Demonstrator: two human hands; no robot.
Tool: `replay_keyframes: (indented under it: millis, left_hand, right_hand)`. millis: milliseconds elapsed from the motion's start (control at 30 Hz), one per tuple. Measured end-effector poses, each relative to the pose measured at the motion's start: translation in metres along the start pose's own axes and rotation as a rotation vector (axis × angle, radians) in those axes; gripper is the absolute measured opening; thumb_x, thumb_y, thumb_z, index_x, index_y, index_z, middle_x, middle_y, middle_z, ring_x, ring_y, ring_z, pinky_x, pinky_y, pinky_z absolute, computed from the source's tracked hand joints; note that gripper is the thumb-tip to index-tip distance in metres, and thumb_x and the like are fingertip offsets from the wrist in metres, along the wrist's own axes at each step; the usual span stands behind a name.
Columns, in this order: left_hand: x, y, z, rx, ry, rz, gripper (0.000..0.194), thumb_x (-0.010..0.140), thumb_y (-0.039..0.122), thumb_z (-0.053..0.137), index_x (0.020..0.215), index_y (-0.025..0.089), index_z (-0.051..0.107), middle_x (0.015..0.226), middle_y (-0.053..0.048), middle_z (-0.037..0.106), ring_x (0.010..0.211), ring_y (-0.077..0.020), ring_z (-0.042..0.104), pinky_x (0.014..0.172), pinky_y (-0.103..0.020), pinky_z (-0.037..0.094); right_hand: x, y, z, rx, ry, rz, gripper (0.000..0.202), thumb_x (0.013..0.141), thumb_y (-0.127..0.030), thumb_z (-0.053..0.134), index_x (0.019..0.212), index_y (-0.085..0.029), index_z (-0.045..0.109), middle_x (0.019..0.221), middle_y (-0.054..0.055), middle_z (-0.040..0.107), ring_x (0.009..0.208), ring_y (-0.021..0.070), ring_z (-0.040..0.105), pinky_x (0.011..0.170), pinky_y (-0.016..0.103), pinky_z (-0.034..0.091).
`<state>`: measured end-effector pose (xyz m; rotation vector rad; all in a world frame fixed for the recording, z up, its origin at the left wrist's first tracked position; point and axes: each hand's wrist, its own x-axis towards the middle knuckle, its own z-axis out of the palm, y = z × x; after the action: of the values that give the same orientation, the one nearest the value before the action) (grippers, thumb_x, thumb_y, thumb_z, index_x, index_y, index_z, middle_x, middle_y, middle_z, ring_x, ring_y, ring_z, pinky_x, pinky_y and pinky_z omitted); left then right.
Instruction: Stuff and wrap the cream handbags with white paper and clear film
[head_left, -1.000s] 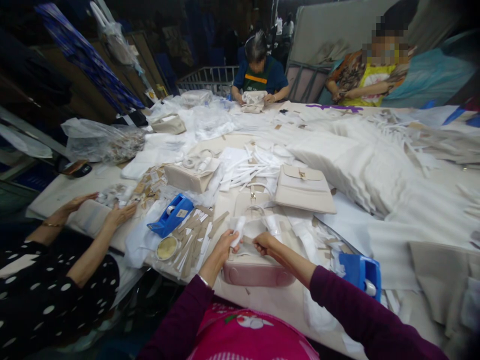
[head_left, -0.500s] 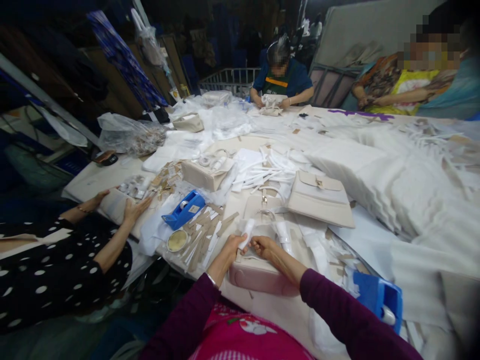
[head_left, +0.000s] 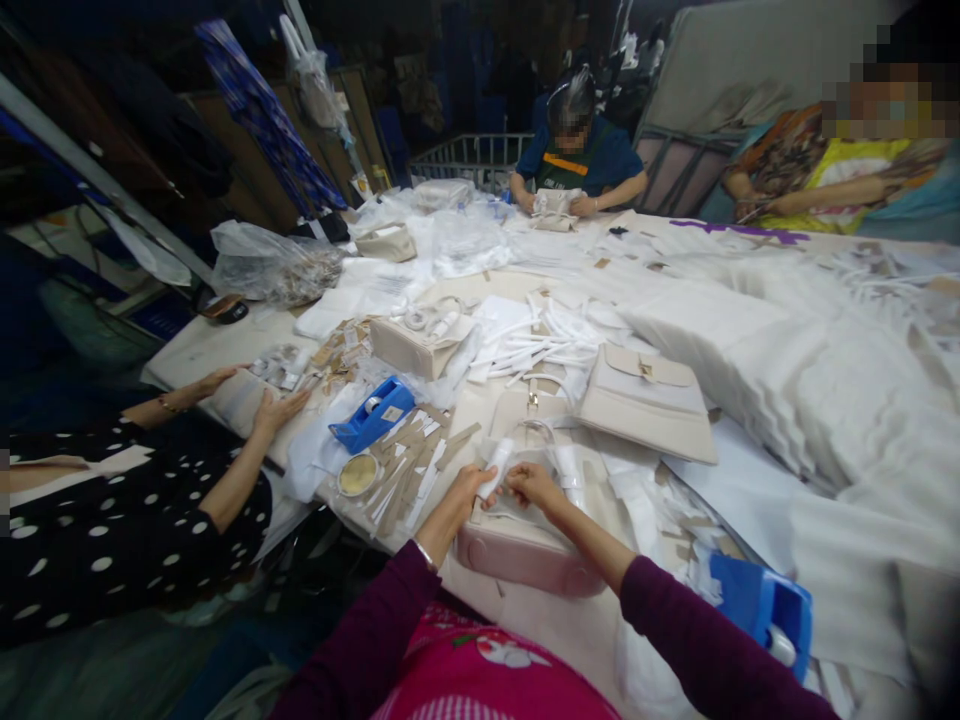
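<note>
A pale pink handbag (head_left: 525,548) stands on the table edge right in front of me. Its curved handle (head_left: 564,462) is partly wrapped in white foam. My left hand (head_left: 466,492) grips the white foam wrap (head_left: 498,465) on the handle's left side. My right hand (head_left: 531,485) pinches the same wrap from the right, fingertips touching the left hand's. Both sleeves are dark purple.
A blue tape dispenser (head_left: 373,413) and cardboard strips (head_left: 409,462) lie to the left, another blue dispenser (head_left: 765,607) at the right. Cream handbags (head_left: 646,402) and stacked white foam sheets (head_left: 757,350) fill the table. A person in a polka-dot top (head_left: 112,520) works at left; two others sit across.
The view has shifted slightly left and closer. My hands have come closer together on the handle wrap; the bag has not moved.
</note>
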<state>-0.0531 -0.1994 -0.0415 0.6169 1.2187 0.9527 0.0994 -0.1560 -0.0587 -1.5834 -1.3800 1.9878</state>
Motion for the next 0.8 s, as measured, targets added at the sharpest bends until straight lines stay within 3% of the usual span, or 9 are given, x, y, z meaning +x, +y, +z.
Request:
replay_keyframes:
  millis: [100, 200, 333, 467, 600, 800]
  left_hand:
    - [-0.005, 0.002, 0.0, 0.139, 0.036, 0.036, 0.036, 0.073, 0.045, 0.063, 0.061, 0.012, 0.064, 0.043, -0.002, 0.049, 0.042, -0.0099, 0.045, 0.044, -0.024, 0.031]
    - [-0.005, 0.0, -0.001, 0.186, 0.029, 0.008, 0.04, 0.073, 0.049, 0.061, 0.061, 0.011, 0.064, 0.041, -0.001, 0.047, 0.04, -0.0087, 0.042, 0.042, -0.023, 0.029]
    - [-0.006, 0.002, 0.001, 0.216, 0.017, -0.037, 0.042, 0.073, 0.05, 0.058, 0.063, 0.01, 0.064, 0.04, 0.0, 0.047, 0.038, -0.008, 0.04, 0.041, -0.022, 0.029]
    - [-0.012, 0.01, 0.008, 0.225, 0.11, -0.014, 0.033, 0.072, 0.044, 0.061, 0.066, 0.011, 0.062, 0.049, -0.002, 0.054, 0.042, -0.0089, 0.045, 0.044, -0.022, 0.034]
    - [-0.006, 0.008, 0.012, 0.301, 0.095, -0.062, 0.031, 0.076, 0.039, 0.055, 0.065, 0.01, 0.06, 0.048, -0.003, 0.053, 0.039, -0.01, 0.044, 0.041, -0.024, 0.032]
    - [0.006, -0.005, 0.011, 0.328, 0.201, -0.084, 0.023, 0.074, 0.033, 0.057, 0.084, 0.012, 0.058, 0.054, 0.0, 0.055, 0.035, -0.0086, 0.042, 0.036, -0.021, 0.028]
  right_hand:
    - [-0.003, 0.008, -0.009, -0.182, 0.021, -0.269, 0.029, 0.064, -0.006, 0.056, 0.089, -0.019, 0.049, 0.067, -0.005, 0.057, 0.059, 0.0111, 0.053, 0.056, 0.021, 0.043]
    - [-0.005, 0.013, -0.02, -0.413, 0.062, -0.551, 0.028, 0.066, -0.002, 0.05, 0.09, -0.017, 0.053, 0.073, -0.002, 0.059, 0.065, 0.0119, 0.055, 0.063, 0.023, 0.043]
    - [-0.003, 0.006, -0.029, -0.579, 0.153, -0.724, 0.02, 0.074, -0.003, 0.044, 0.078, -0.017, 0.059, 0.069, 0.0, 0.056, 0.061, 0.0115, 0.052, 0.062, 0.023, 0.041]
    - [0.005, -0.012, -0.029, -0.668, 0.166, -0.904, 0.016, 0.079, -0.01, 0.049, 0.072, -0.019, 0.061, 0.084, 0.004, 0.059, 0.077, 0.0147, 0.055, 0.069, 0.025, 0.043]
    - [0.019, -0.026, -0.021, -0.722, 0.035, -0.963, 0.017, 0.077, -0.005, 0.05, 0.077, -0.018, 0.061, 0.096, 0.006, 0.061, 0.085, 0.0156, 0.056, 0.072, 0.026, 0.044]
    - [0.037, -0.032, -0.012, -0.905, -0.028, -0.843, 0.018, 0.072, -0.003, 0.051, 0.077, -0.016, 0.061, 0.078, 0.004, 0.062, 0.079, 0.0161, 0.055, 0.071, 0.026, 0.041]
